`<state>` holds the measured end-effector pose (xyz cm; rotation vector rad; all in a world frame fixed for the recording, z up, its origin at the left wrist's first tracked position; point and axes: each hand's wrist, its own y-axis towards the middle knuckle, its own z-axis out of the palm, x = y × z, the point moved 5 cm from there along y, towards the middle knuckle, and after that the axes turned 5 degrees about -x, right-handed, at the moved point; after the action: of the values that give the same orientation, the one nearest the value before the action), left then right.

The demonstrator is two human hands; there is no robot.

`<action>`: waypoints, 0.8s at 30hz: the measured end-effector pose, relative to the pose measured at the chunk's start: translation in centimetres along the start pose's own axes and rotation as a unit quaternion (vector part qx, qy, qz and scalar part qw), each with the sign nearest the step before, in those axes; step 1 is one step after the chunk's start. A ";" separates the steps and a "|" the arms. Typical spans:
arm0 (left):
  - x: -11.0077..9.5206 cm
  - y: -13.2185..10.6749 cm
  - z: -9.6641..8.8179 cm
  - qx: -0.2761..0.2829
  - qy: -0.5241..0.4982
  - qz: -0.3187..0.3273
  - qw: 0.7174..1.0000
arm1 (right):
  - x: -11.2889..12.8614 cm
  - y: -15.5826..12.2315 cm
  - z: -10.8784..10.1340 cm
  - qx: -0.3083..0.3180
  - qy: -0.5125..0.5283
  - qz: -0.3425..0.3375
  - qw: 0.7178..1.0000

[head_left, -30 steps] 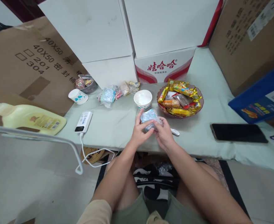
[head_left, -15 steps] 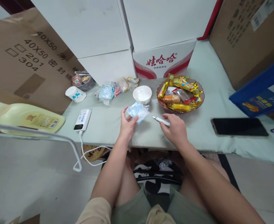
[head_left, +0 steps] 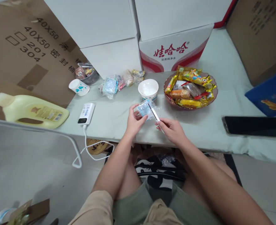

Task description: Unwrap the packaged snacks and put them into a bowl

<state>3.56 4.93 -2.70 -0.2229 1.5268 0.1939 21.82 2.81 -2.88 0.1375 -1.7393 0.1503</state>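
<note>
Both forearms slant up from the bottom of the frame and converge near its centre. The left hand (head_left: 135, 123) is half curled, its thumb and fingers pinching a crinkled blue-and-clear plastic packet (head_left: 142, 109) at the frame's centre, just in front of a white paper bowl (head_left: 142, 93). The right hand (head_left: 172, 129), right of centre, is closed around a slim white cutter (head_left: 155, 114), its dark tip pointing up-left over the packet; whether they touch is unclear.
</note>
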 end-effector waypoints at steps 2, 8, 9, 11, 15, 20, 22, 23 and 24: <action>0.0 -0.4 0.9 0.027 -0.016 -0.002 1.000 | 0.3 0.1 0.4 -0.010 -0.010 -0.011 1.000; -0.5 0.5 -1.0 -0.078 -0.118 -0.010 0.990 | 0.3 -0.2 0.1 0.013 -0.123 -0.018 0.992; -0.5 0.8 -1.7 -0.103 -0.135 -0.015 0.985 | 0.2 -0.3 -0.1 0.024 -0.151 -0.015 0.988; -0.5 1.2 -2.8 -0.130 -0.146 -0.027 0.980 | 0.1 -0.4 -0.8 0.022 -0.223 -0.013 0.974; 0.3 0.6 -2.2 -0.092 -0.087 -0.052 0.991 | 0.3 -0.1 -3.1 -0.061 -0.398 -0.011 0.915; 1.1 -1.7 1.5 0.030 0.032 -0.059 0.997 | 0.2 0.5 -4.2 -0.073 -0.488 0.017 0.869; 0.7 -2.2 1.9 0.055 0.126 -0.031 0.990 | 0.1 0.7 -4.3 -0.070 -0.505 0.018 0.860; 0.3 -2.3 1.7 0.053 0.181 -0.008 0.982 | 0.0 0.7 -4.3 -0.074 -0.511 0.017 0.856; -0.1 -2.1 1.2 0.039 0.225 0.019 0.973 | 0.0 0.7 -4.3 -0.083 -0.513 0.012 0.854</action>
<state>5.27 3.20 -2.56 -0.1823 1.9871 0.1158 25.91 4.28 -2.15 0.0653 -2.8181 -0.0876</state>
